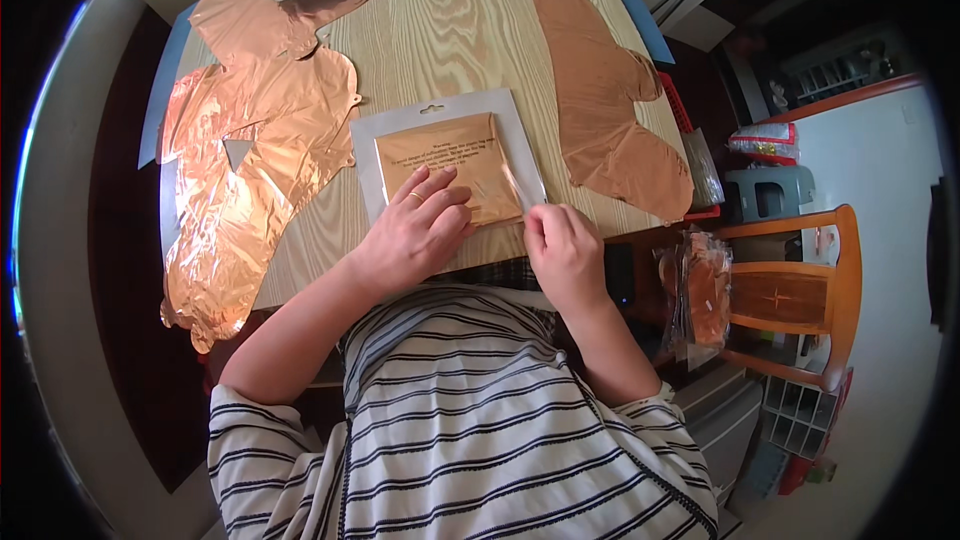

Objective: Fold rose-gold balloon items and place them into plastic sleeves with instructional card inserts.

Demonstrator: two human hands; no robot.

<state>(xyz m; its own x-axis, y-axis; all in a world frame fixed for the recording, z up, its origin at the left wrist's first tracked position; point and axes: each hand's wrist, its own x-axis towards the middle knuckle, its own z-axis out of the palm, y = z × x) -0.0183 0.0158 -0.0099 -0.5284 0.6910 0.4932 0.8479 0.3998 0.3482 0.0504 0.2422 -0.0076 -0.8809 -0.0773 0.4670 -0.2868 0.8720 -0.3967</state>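
Here packet (447,162) lies flat on table (440,50), at 12 o'clock from both hands. Left hand (415,230) spread, pressing lower-left corner; right hand (562,248) pinches flap at lower-right edge. Long axis roughly 12–6.

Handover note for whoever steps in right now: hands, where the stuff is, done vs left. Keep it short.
Left hand: flat on the clear packet, pinning it to the wooden table.
Right hand: pinching the packet's lower right edge.
Folded copper foil balloon: still inside the packet.
Done: two foil balloons lie unfolded, flat, one left, one right.
Left: packet not visibly open; balloon not out.
More packets hang by the chair.
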